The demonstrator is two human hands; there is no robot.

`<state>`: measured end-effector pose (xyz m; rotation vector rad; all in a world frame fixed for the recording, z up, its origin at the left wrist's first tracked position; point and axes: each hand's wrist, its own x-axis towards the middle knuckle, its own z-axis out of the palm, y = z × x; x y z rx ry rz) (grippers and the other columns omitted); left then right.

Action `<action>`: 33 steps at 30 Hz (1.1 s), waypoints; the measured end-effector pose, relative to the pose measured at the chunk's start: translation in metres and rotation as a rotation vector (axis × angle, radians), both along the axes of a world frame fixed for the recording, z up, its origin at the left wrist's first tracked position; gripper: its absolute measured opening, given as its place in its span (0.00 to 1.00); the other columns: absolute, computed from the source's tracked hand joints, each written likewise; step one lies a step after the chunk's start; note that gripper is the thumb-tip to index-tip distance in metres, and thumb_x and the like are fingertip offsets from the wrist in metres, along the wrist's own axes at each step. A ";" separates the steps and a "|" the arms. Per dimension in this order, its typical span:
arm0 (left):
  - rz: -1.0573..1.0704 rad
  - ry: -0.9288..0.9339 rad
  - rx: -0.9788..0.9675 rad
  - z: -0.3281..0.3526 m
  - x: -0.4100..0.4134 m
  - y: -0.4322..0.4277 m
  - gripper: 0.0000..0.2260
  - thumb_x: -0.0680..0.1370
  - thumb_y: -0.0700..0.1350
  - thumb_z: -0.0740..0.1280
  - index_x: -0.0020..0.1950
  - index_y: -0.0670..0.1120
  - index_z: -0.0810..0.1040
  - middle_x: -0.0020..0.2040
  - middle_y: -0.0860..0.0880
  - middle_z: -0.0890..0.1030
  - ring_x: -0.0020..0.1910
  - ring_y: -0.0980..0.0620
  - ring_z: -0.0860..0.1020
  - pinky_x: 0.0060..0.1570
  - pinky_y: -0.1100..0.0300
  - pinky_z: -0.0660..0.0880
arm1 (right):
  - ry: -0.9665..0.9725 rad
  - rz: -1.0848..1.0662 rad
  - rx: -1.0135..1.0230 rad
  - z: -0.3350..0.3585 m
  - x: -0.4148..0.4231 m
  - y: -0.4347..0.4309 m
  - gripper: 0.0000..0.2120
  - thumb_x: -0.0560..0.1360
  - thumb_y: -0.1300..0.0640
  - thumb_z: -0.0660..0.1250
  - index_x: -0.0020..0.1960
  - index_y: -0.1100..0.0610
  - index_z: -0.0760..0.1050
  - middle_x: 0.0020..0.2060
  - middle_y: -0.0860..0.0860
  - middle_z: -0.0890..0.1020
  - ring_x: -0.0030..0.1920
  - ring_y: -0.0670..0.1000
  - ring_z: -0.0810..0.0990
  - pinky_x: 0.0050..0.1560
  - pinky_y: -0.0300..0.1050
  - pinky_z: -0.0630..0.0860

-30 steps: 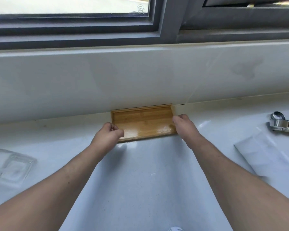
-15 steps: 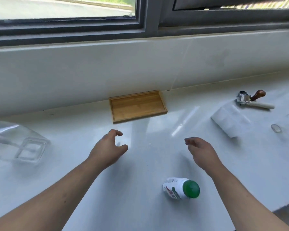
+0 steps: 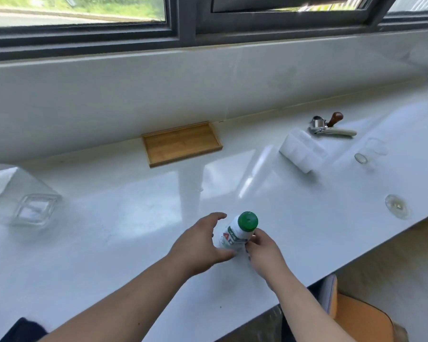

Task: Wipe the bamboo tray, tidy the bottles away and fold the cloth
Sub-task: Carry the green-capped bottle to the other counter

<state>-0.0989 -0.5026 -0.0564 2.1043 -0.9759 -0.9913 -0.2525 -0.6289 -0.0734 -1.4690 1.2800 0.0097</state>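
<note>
left hand (image 3: 203, 243) open, right hand (image 3: 265, 251) gripping the green-capped bottle (image 3: 239, 230), both now off the bamboo tray (image 3: 182, 144): tidying apparently starts.

Tray (image 3: 182, 144), bottle (image 3: 240, 233), cloth (image 3: 303, 150).
Bamboo tray flat against the wall (image 3: 208, 90); green-capped white bottle nearer; white cloth folded to its right.

You've let go of the bamboo tray (image 3: 182, 144) — both hands have drawn back toward you and closed in on the white bottle (image 3: 232, 236). Your left hand (image 3: 200, 240) now arches beside it, thumb at its base; your right hand (image 3: 265, 253) pinches it below the green cap (image 3: 248, 220), which has swung from pointing right to pointing toward the window (image 3: 84, 11).
</note>
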 end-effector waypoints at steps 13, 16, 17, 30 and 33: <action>0.510 -0.135 -0.084 0.049 0.029 0.043 0.23 0.65 0.68 0.74 0.56 0.72 0.71 0.42 0.70 0.80 0.38 0.63 0.80 0.32 0.61 0.71 | -0.221 0.207 0.202 0.030 0.077 0.033 0.12 0.81 0.54 0.64 0.58 0.39 0.80 0.56 0.53 0.85 0.48 0.53 0.84 0.59 0.54 0.82; 0.626 -0.171 -0.107 0.076 0.050 0.096 0.23 0.64 0.68 0.75 0.56 0.73 0.72 0.47 0.72 0.80 0.41 0.66 0.79 0.33 0.60 0.73 | -0.257 0.320 0.249 0.053 0.115 0.076 0.14 0.80 0.57 0.63 0.56 0.39 0.80 0.56 0.52 0.86 0.53 0.57 0.86 0.58 0.51 0.83; 0.670 -0.180 -0.117 0.085 0.055 0.117 0.23 0.64 0.68 0.75 0.55 0.73 0.72 0.48 0.74 0.79 0.42 0.67 0.78 0.34 0.60 0.73 | -0.264 0.360 0.257 0.061 0.127 0.094 0.14 0.80 0.57 0.63 0.56 0.39 0.80 0.55 0.52 0.86 0.55 0.58 0.86 0.59 0.51 0.83; 1.192 -0.254 -0.181 0.153 0.022 0.483 0.25 0.62 0.68 0.76 0.56 0.71 0.74 0.48 0.72 0.81 0.44 0.70 0.79 0.40 0.61 0.74 | -0.301 0.881 0.299 0.132 0.178 0.445 0.14 0.79 0.59 0.64 0.60 0.46 0.81 0.52 0.53 0.88 0.49 0.56 0.85 0.55 0.48 0.82; 1.307 -0.278 -0.174 0.162 -0.009 0.579 0.23 0.60 0.70 0.75 0.52 0.72 0.73 0.48 0.72 0.80 0.45 0.74 0.76 0.38 0.64 0.70 | -0.305 0.991 0.320 0.141 0.167 0.541 0.12 0.80 0.58 0.64 0.61 0.47 0.80 0.54 0.52 0.87 0.57 0.60 0.85 0.60 0.51 0.81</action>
